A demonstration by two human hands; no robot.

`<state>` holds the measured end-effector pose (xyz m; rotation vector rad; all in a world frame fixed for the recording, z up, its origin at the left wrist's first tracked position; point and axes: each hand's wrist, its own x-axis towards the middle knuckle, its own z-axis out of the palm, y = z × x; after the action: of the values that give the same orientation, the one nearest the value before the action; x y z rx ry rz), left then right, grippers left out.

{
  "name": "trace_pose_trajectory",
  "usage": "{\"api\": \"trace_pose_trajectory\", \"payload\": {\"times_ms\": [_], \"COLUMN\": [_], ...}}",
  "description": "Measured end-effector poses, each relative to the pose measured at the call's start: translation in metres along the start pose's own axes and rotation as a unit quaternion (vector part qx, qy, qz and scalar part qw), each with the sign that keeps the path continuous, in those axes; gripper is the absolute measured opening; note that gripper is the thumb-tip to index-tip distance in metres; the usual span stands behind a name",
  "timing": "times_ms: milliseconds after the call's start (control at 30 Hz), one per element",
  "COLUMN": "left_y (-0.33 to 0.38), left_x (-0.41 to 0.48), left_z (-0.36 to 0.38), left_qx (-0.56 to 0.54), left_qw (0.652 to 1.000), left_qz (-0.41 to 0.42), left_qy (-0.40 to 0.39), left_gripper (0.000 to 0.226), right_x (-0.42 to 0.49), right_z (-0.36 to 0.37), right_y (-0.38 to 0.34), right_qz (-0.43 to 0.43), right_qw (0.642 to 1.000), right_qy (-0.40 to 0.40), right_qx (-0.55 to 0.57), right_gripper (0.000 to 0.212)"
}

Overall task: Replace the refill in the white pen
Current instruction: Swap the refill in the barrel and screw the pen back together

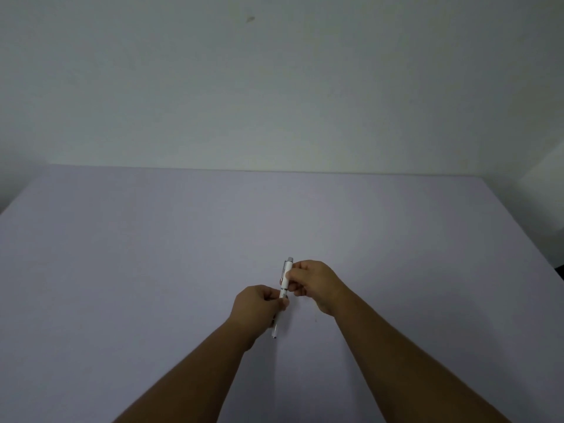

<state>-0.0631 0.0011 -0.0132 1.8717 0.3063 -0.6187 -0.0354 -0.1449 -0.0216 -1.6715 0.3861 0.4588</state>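
Two hands: left hand (258, 303) pinching the lower barrel, right hand (311, 282) pinching the upper, clip end.
White pen (284, 285): one, held aloft over the table (122, 254), tip toward the wearer.
Spare refill: none in view.
Step, judged: opening the barrel at the silver ring (283, 289), still joined.
Next move: likely counter-twisting both halves, then pulling apart straight.

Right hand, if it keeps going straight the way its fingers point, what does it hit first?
The right hand points left, already gripping the white pen's upper half. Beyond it, likely the left hand, though depth is unclear.
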Motion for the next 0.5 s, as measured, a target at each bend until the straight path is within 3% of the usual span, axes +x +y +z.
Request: {"api": "trace_pose_trajectory", "payload": {"times_ms": [333, 400, 500], "left_y": [-0.014, -0.017, -0.022], "left_x": [0.017, 0.023, 0.033], "left_z": [0.004, 0.008, 0.014], "left_qx": [-0.043, -0.042, -0.04], "left_qw": [0.998, 0.998, 0.998], "left_qz": [-0.04, -0.045, -0.054], "left_qy": [-0.028, -0.016, 0.02], "left_gripper": [0.007, 0.011, 0.021], "right_x": [0.011, 0.016, 0.019], "right_z": [0.0, 0.0, -0.003], "right_y": [0.013, 0.017, 0.026], "right_qz": [0.015, 0.013, -0.025], "right_qw": [1.0, 0.999, 0.965], "right_qy": [-0.01, 0.029, 0.166], "right_qx": [0.0, -0.029, -0.203], "right_gripper": [0.016, 0.017, 0.021]}}
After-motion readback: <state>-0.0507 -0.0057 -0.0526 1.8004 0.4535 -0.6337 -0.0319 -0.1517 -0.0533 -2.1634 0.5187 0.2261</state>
